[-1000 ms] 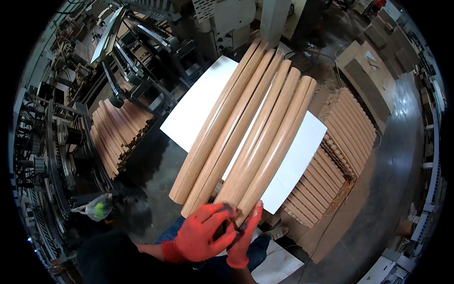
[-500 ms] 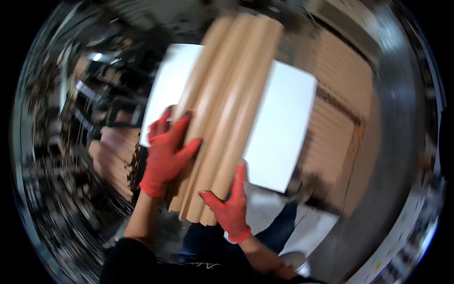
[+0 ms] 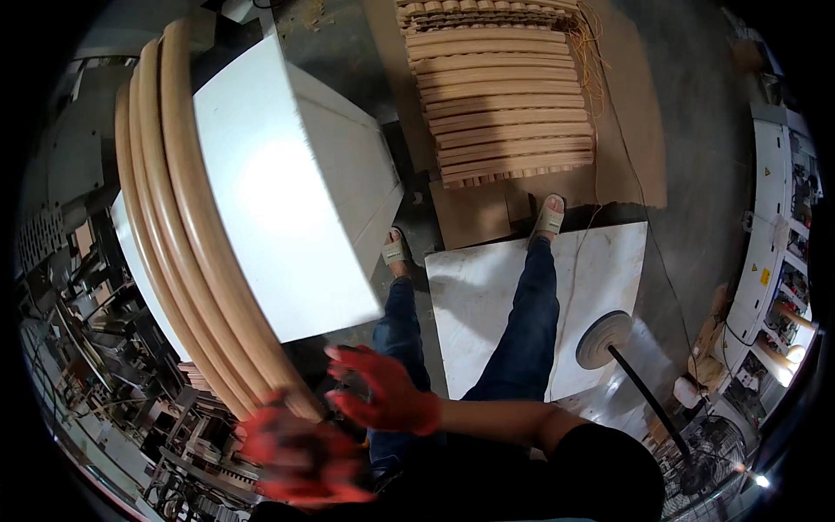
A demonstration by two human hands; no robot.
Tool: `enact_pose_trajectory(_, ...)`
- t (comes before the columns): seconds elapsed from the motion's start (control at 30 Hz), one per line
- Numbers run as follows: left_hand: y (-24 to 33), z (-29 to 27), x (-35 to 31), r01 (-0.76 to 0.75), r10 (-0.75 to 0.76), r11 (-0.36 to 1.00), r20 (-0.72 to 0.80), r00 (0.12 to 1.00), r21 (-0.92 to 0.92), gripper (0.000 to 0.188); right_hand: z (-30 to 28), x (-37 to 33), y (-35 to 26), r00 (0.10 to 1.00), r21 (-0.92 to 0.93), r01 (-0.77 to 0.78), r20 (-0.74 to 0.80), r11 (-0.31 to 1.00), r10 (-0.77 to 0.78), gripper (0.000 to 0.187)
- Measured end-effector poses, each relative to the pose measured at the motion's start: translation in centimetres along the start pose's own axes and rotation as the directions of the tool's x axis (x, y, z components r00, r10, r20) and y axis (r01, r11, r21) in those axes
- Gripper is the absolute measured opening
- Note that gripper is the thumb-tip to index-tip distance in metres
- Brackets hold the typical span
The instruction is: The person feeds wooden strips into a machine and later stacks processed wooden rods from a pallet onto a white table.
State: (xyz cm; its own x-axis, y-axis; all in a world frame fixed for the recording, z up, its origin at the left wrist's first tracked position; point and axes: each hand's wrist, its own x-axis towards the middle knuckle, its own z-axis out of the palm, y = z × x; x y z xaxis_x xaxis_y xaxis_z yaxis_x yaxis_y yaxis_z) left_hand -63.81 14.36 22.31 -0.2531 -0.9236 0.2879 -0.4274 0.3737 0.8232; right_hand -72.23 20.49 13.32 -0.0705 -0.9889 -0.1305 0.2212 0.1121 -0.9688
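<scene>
Several long, rounded wooden mouldings (image 3: 213,235) lie side by side along the left part of a white-topped table (image 3: 261,174), their near ends pointing toward me. My left hand (image 3: 304,457), in a red glove with dark patches, is at those near ends. It is smeared by motion, so its grip does not show. My right hand (image 3: 383,391), also red-gloved, is just right of the mouldings' ends. Its fingers are curved and apart, with nothing seen between them.
On cardboard at the far centre lies a stack of similar wooden pieces (image 3: 504,104). A white board (image 3: 487,304) lies under my right leg, with a round-based stand (image 3: 604,339) at its right. Machinery (image 3: 96,322) crowds the left; a white cabinet (image 3: 765,191) stands far right.
My view has swung right. The mouldings, earlier between both hands over the table's middle, now lie along its left part. The right hand has come off them; the left is at their near ends.
</scene>
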Motion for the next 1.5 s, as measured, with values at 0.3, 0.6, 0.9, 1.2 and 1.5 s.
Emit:
enact_pose_trajectory(0.3, -11.5, 33.3, -4.7, 0.131, -0.095, 0.991, 0.626, 0.774, -0.012, 0.059, -14.6, -5.2, 26.0, 0.689, 0.748, -0.13, -0.404, 0.651, 0.602, 0.035)
enact_pose_trajectory(0.6, -37.3, 55.9, 1.4, -0.298, -0.123, 0.801, 0.63, 0.767, 0.519, 0.093, -32.9, 5.6, 44.4, 0.554, 0.838, -0.081, -0.412, 0.54, 0.723, 0.023)
enact_pose_trajectory(0.9, -37.3, 55.6, -4.3, -0.235, -0.199, 0.817, 0.639, 0.743, 0.527, 0.071, -36.0, 7.5, 45.3, 0.567, 0.93, 0.141, -0.357, 0.339, 0.743, 0.043)
enact_pose_trajectory(1.2, -35.9, 52.0, -10.2, -0.036, -0.318, 0.881, 0.647, 0.693, 0.472, 0.063, -33.5, -0.7, 50.5, 0.492, 0.962, 0.122, -0.272, 0.244, 0.827, 0.041)
enact_pose_trajectory(1.5, -33.1, 49.7, -10.4, 0.264, -0.419, 0.905, 0.798, 0.433, 0.333, 0.066, -30.8, -2.9, 46.1, 0.512, 0.796, 0.165, -0.574, 0.583, 0.639, 0.049)
